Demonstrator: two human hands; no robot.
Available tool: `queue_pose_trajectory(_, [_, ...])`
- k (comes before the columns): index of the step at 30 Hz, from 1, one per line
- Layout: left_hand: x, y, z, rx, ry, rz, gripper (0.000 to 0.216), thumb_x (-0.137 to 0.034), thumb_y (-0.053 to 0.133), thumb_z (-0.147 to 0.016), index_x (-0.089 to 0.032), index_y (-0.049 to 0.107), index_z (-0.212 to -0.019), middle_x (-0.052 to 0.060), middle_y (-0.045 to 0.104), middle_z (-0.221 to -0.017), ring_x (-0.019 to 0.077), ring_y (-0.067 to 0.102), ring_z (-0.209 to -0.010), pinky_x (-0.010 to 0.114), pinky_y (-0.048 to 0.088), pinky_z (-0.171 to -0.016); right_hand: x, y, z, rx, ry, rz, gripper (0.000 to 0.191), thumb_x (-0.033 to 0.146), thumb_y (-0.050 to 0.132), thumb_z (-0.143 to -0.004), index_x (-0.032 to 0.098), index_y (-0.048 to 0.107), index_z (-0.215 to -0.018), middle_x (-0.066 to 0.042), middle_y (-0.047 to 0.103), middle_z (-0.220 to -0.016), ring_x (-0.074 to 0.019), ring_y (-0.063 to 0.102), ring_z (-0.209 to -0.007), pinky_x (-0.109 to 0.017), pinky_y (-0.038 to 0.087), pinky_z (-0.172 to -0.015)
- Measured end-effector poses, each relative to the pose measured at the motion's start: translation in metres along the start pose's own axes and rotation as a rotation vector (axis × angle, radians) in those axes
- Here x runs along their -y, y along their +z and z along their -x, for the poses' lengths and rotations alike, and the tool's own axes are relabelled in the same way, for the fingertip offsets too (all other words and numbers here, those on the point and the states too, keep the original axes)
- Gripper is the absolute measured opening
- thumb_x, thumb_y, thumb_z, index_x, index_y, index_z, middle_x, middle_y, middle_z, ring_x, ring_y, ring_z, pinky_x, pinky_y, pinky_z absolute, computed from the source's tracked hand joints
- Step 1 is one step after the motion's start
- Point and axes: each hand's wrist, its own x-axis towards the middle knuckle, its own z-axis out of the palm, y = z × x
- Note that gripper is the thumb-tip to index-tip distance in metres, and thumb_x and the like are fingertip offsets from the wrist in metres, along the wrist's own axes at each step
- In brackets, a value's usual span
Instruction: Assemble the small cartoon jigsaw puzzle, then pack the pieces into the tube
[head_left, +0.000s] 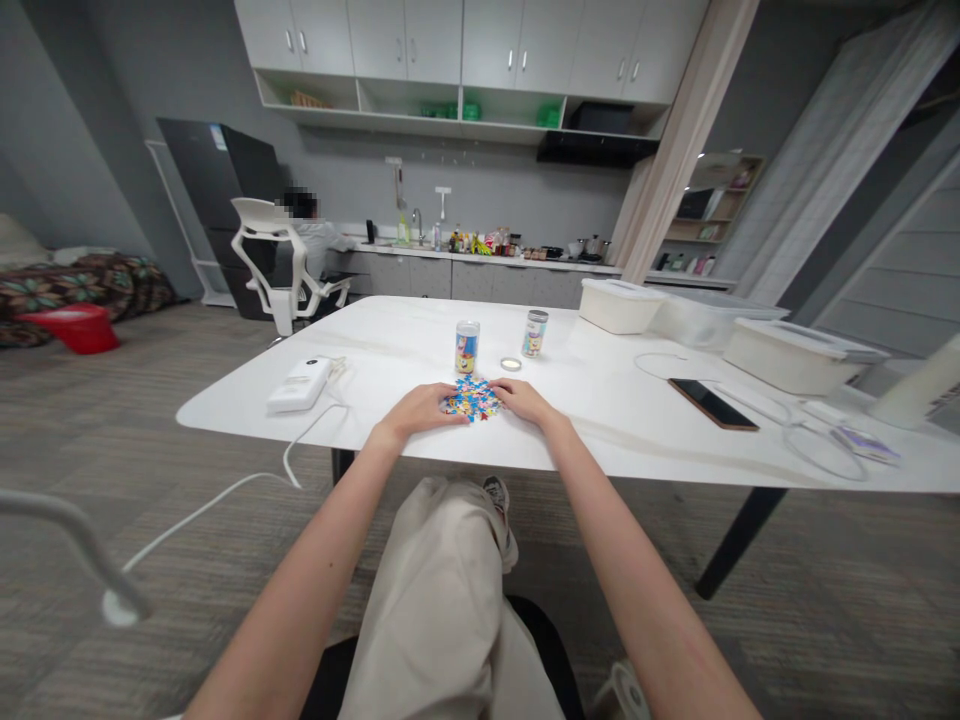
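Note:
A small heap of colourful jigsaw puzzle pieces [472, 398] lies on the white table [405, 340] near its front edge. My left hand [424, 410] curves around the heap's left side, thumb and fingers apart. On the right side, my right hand [520, 400] rests with its fingertips touching the pieces; its fingers look spread, and I see nothing held in them. Just behind the heap stands an upright clear can [466, 348] with a cartoon print. A round lid [511, 364] lies flat beside it. Farther back is a second printed can [535, 333], with its lid on.
A white power strip [300, 385] with a cable sits at the left. To the right lie a phone [712, 403] and cords, with lidded storage boxes [619, 306] behind. Across the room a person [311, 245] sits on a white chair [264, 225] by the kitchen counter.

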Motion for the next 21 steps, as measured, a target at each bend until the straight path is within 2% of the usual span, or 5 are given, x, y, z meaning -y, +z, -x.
queue_pose_trajectory(4, [-0.002,0.000,0.000,-0.008,-0.006,0.011,0.059,-0.059,0.068,-0.072,-0.021,0.069,-0.117,0.009,0.067,-0.126,0.0278,0.062,-0.118,0.034,0.043,-0.105,0.001,0.001,0.001,-0.010,-0.089,-0.018,0.027,0.020,0.058,-0.087,0.019,0.069,-0.112,-0.007,0.069,-0.121,-0.0199,0.063,-0.111,-0.036,0.044,-0.102])
queue_pose_trajectory(13, [0.000,0.001,-0.001,-0.021,0.014,0.006,0.045,-0.052,0.061,-0.082,-0.019,0.070,-0.113,0.009,0.070,-0.119,0.0254,0.065,-0.111,0.034,0.045,-0.101,0.003,0.001,0.002,-0.013,-0.159,-0.072,0.032,0.015,0.067,-0.078,0.015,0.068,-0.110,-0.009,0.070,-0.115,-0.0199,0.065,-0.106,-0.038,0.047,-0.100])
queue_pose_trajectory(17, [-0.003,-0.002,-0.001,-0.020,0.045,-0.006,0.037,-0.046,0.056,-0.086,-0.020,0.071,-0.109,0.007,0.073,-0.113,0.0239,0.067,-0.104,0.032,0.048,-0.095,0.002,0.006,0.000,-0.062,-0.193,-0.027,0.033,0.018,0.070,-0.077,0.016,0.070,-0.110,-0.012,0.065,-0.124,-0.0225,0.061,-0.115,-0.039,0.044,-0.106])
queue_pose_trajectory(21, [-0.002,-0.002,0.000,-0.030,0.074,0.004,0.033,-0.041,0.055,-0.087,-0.020,0.071,-0.107,0.006,0.073,-0.109,0.0230,0.068,-0.100,0.030,0.049,-0.090,0.005,0.010,0.000,-0.003,-0.271,-0.015,0.033,0.027,0.071,-0.080,0.018,0.071,-0.111,-0.012,0.060,-0.133,-0.0240,0.059,-0.121,-0.038,0.042,-0.108])
